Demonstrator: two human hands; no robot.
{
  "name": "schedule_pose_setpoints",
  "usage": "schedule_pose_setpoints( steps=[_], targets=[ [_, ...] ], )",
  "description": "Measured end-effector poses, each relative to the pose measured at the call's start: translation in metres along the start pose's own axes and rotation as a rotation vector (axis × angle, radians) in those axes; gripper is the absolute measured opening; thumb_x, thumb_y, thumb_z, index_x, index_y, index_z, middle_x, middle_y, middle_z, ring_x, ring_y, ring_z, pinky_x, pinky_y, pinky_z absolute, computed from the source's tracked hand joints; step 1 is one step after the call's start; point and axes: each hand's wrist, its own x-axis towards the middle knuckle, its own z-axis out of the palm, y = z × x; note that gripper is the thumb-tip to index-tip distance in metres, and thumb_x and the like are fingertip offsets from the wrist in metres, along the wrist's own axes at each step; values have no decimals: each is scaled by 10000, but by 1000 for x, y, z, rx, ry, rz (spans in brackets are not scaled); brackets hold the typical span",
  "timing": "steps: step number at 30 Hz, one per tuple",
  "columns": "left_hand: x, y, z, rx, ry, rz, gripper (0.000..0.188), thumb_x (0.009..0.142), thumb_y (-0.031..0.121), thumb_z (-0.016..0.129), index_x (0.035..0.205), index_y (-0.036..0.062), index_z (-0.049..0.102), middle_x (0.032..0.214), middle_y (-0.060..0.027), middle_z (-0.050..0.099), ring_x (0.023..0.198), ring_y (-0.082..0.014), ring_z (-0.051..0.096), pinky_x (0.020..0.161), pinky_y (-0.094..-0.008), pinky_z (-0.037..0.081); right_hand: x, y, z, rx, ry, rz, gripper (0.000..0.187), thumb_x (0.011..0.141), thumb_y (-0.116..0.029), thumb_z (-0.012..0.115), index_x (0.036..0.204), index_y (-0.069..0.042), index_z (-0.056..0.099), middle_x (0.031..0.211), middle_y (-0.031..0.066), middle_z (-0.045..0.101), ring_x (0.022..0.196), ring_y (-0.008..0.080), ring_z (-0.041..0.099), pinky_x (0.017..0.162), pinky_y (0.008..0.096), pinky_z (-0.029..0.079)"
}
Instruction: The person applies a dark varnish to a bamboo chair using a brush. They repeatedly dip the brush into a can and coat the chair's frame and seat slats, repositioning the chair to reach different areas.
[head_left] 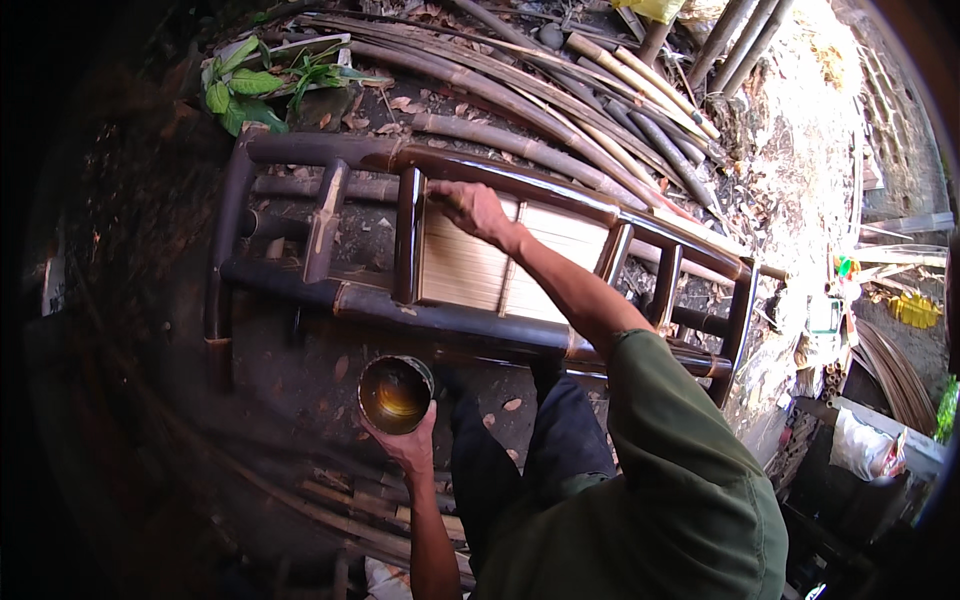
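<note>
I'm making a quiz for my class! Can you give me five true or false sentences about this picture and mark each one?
1. The left hand holds a round container. True.
2. That container is empty. False: amber-brown liquid is in it.
3. The leaves are bright red. False: the leaves are green.
4. The right hand is near the left end of the pale slatted panel. True.
5. The sleeve is white. False: it is dark green.

1. Green broad-leaved plant (232, 90) — upper left.
2. Long bamboo poles (480, 87) piled on the ground (310, 375), dry leaves (405, 103) beside them.
3. White plastic bag (860, 442) — right side, near curved brown strips (893, 372).
</note>
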Motion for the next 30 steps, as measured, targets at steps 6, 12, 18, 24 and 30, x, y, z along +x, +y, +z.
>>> schedule_pose_setpoints(
  steps=[6,12,18,24,30],
  targets=[
    [-14,13,12,21,25,-86,1014,609,293,909,1397,-15,351,1338,-199,479,1227,-350,500,1043,-456,393,-83,-46,-20,416,-245,268,467,889,-342,713,1238,-42,637,1061,133,721,978,221,686,864,333,545],
    [-6,28,11,20,-20,-136,1020,608,285,907,1401,-18,343,1323,-203,489,1217,-341,508,1042,-451,392,-137,17,-19,614,-811,221,344,870,-246,738,1154,-61,680,1086,93,714,1027,233,668,903,339,541],
    [-20,13,3,94,49,-3,1054,608,304,911,1424,-14,325,1366,-210,470,1248,-346,492,1063,-448,380,-73,-57,30,514,-433,81,294,888,-318,682,1073,-91,704,1003,131,726,888,291,700,799,394,555],
    [-21,27,11,32,11,-109,1055,611,318,907,1420,-29,325,1357,-226,472,1248,-364,487,1062,-454,378,-185,0,-81,347,-656,244,380,893,-337,698,1179,-88,690,1124,136,704,1044,278,668,931,398,527],
    [-22,30,16,25,-48,-74,1046,623,299,905,1416,-45,316,1361,-228,451,1257,-359,472,1060,-455,374,-212,5,-117,-30,-773,540,525,894,-482,630,1187,-47,655,1085,187,695,955,343,684,853,406,557]
  ],
)
